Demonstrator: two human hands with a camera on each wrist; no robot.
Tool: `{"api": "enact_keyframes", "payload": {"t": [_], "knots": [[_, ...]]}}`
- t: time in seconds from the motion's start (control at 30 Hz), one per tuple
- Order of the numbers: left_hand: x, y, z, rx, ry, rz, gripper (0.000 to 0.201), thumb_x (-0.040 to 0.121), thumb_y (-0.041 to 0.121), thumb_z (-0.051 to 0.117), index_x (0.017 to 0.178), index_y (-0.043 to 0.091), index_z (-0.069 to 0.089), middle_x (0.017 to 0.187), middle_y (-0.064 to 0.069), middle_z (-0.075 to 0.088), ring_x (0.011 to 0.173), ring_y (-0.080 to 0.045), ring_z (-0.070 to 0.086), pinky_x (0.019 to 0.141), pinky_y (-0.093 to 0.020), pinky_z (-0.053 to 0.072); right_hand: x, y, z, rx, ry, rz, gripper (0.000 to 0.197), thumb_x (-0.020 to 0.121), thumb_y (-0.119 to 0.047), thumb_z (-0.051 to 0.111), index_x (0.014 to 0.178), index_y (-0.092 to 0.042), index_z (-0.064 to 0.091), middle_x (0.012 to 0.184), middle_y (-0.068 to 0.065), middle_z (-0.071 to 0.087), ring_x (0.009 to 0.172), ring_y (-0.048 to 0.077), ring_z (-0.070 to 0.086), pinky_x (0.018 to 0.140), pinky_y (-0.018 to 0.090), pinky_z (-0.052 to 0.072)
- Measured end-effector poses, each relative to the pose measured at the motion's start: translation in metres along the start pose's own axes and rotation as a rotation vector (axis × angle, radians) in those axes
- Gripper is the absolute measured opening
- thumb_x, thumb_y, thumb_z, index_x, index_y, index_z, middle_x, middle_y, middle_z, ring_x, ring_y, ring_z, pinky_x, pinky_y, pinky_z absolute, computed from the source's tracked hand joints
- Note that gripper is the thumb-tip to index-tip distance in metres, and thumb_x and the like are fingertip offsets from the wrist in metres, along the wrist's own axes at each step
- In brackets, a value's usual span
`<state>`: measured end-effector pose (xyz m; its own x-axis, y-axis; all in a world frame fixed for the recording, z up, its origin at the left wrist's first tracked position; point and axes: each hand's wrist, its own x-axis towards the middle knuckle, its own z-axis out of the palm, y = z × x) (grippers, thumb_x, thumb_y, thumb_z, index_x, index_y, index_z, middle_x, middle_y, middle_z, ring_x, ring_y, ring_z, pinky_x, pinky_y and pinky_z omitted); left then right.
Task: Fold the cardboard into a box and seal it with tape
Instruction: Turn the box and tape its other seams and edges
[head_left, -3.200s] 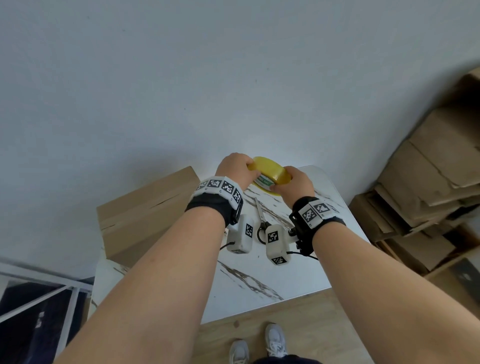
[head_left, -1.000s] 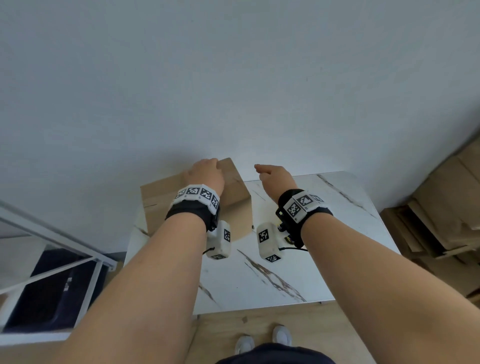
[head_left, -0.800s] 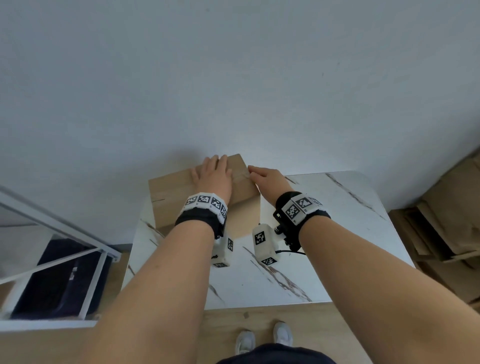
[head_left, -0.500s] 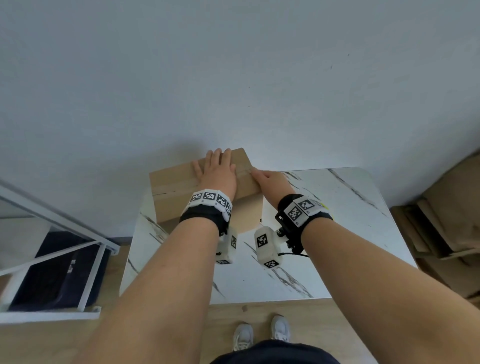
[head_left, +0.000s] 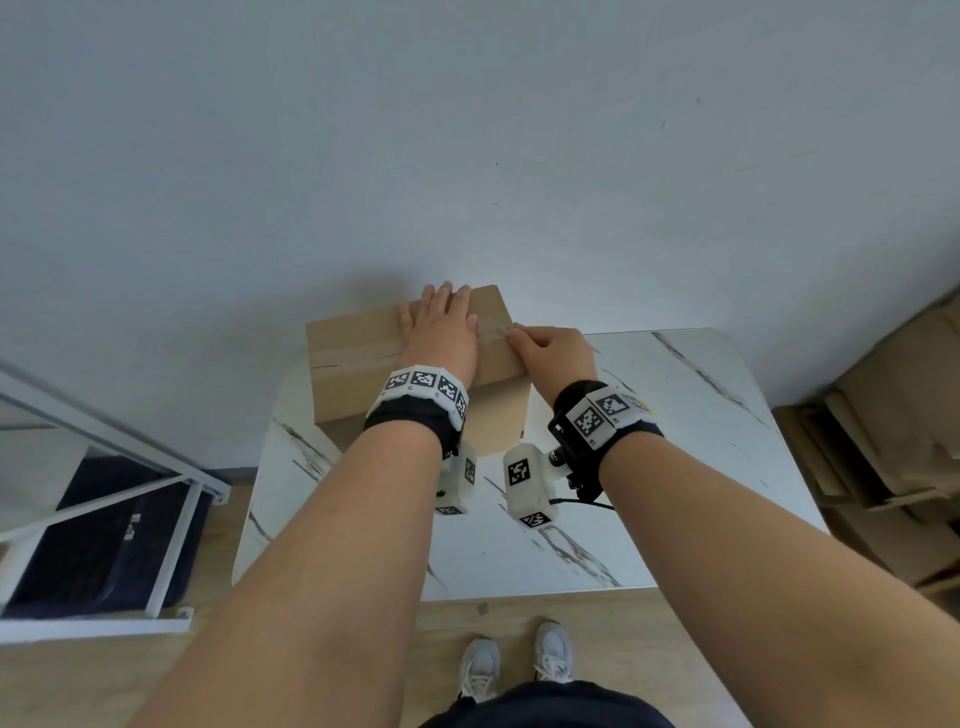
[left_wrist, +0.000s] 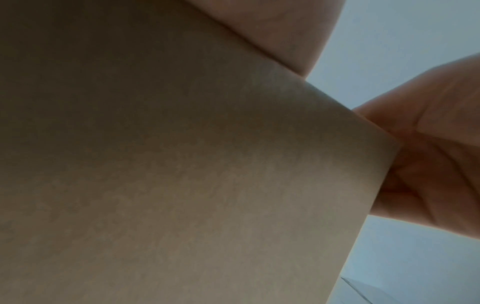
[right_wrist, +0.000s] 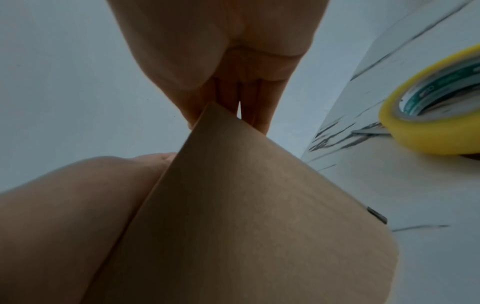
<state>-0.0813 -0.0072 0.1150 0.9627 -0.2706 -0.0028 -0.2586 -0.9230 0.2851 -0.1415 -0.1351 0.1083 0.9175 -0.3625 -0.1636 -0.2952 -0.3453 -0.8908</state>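
Note:
A closed brown cardboard box (head_left: 358, 384) stands at the back left of the marble table (head_left: 675, 467), with a strip of tape (head_left: 353, 356) running along its top seam. My left hand (head_left: 441, 332) lies flat on the box top over the tape, fingers straight. My right hand (head_left: 550, 348) is at the box's right top edge, its fingertips (head_left: 515, 328) pressing on the tape's end there. In the right wrist view its fingers (right_wrist: 257, 102) lie against the box (right_wrist: 246, 205). The yellow tape roll (right_wrist: 428, 102) lies on the table to the right.
A flat grey metal piece (right_wrist: 369, 131) sticks out from under the tape roll. Flattened cardboard (head_left: 893, 415) is stacked on the floor at the right. A white metal frame (head_left: 104, 467) stands at the left. The wall is right behind the box.
Both hands let go of the tape roll and moved left to the box. The left hand settled flat on top; the right hand came to the tape's right end.

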Motion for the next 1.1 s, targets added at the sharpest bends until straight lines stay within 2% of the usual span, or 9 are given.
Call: {"api": "enact_keyframes", "payload": {"t": [0.07,0.1,0.2,0.27,0.43,0.57,0.8,0.97,1.1], "knots": [[0.000,-0.001,0.000,-0.001,0.006,0.009,0.046,0.103,0.026,0.025,0.149,0.022,0.025,0.159,-0.002,0.018,0.149,-0.021,0.008,0.120,-0.047,0.001,-0.003,0.003,-0.001,-0.044,0.046,0.022,0.048,0.091,-0.041,0.058,0.051,-0.015,0.053,0.054,0.002,0.043,0.057,0.019,0.040,0.056,0.028,0.030],[0.000,-0.001,0.001,0.000,0.008,0.014,0.046,0.103,0.026,0.024,0.149,0.021,0.025,0.159,-0.002,0.018,0.149,-0.021,0.008,0.120,-0.047,0.001,-0.003,0.005,0.001,-0.062,0.057,0.046,0.054,0.089,-0.044,0.059,0.048,-0.016,0.038,0.052,0.003,0.033,0.055,0.019,0.033,0.055,0.028,0.025],[-0.001,-0.001,0.000,0.017,0.011,0.017,0.046,0.103,0.027,0.024,0.148,0.021,0.025,0.158,-0.002,0.019,0.148,-0.022,0.009,0.120,-0.047,0.004,-0.003,0.006,-0.001,-0.034,0.032,0.059,0.052,0.082,-0.056,0.059,0.054,-0.013,0.050,0.055,0.004,0.045,0.055,0.021,0.045,0.057,0.030,0.045],[-0.001,0.002,-0.002,0.030,-0.002,0.012,0.046,0.103,0.023,0.027,0.149,0.019,0.025,0.159,-0.004,0.018,0.148,-0.024,0.010,0.120,-0.046,0.008,-0.003,0.007,-0.006,0.030,0.005,0.103,0.051,0.084,-0.054,0.056,0.065,-0.007,0.066,0.067,-0.002,0.068,0.066,0.022,0.066,0.077,0.042,0.059],[-0.007,0.033,-0.009,-0.054,0.020,0.067,0.055,0.089,0.002,0.041,0.142,0.015,0.038,0.156,-0.007,0.023,0.144,-0.025,0.020,0.118,-0.041,0.022,-0.003,0.032,-0.037,0.031,0.156,0.158,0.027,0.092,-0.027,0.050,0.088,-0.014,0.073,0.088,0.004,0.074,0.083,0.026,0.070,0.085,0.047,0.057],[-0.016,0.068,-0.006,-0.137,-0.035,0.180,0.056,0.090,-0.003,0.039,0.143,0.013,0.039,0.156,-0.006,0.023,0.145,-0.023,0.020,0.117,-0.037,0.024,-0.012,0.065,-0.074,-0.117,0.206,0.228,0.028,0.092,-0.012,0.048,0.106,-0.015,0.073,0.105,0.006,0.073,0.093,0.025,0.068,0.087,0.038,0.056],[-0.030,0.107,0.028,-0.004,-0.115,0.355,0.050,0.091,-0.002,0.039,0.139,0.010,0.044,0.149,-0.006,0.035,0.140,-0.021,0.029,0.110,-0.033,0.032,-0.028,0.110,-0.102,-0.356,0.094,0.305,0.025,0.093,-0.012,0.049,0.100,-0.014,0.073,0.100,0.009,0.071,0.081,0.024,0.058,0.069,0.027,0.043],[-0.031,0.125,0.037,0.202,-0.083,0.488,0.036,0.086,0.003,0.040,0.118,0.010,0.056,0.121,-0.006,0.053,0.116,-0.024,0.046,0.103,-0.033,0.035,-0.023,0.126,-0.094,-0.448,-0.009,0.305,0.028,0.092,-0.012,0.049,0.109,-0.017,0.072,0.109,0.008,0.070,0.096,0.027,0.064,0.080,0.032,0.052],[-0.024,0.120,0.036,0.242,-0.091,0.417,0.037,0.087,0.004,0.040,0.121,0.010,0.055,0.123,-0.007,0.053,0.115,-0.025,0.049,0.095,-0.034,0.039,-0.017,0.131,-0.083,-0.545,-0.133,0.308,0.031,0.092,-0.015,0.052,0.119,-0.021,0.066,0.116,0.005,0.067,0.102,0.027,0.063,0.086,0.033,0.053]]}}
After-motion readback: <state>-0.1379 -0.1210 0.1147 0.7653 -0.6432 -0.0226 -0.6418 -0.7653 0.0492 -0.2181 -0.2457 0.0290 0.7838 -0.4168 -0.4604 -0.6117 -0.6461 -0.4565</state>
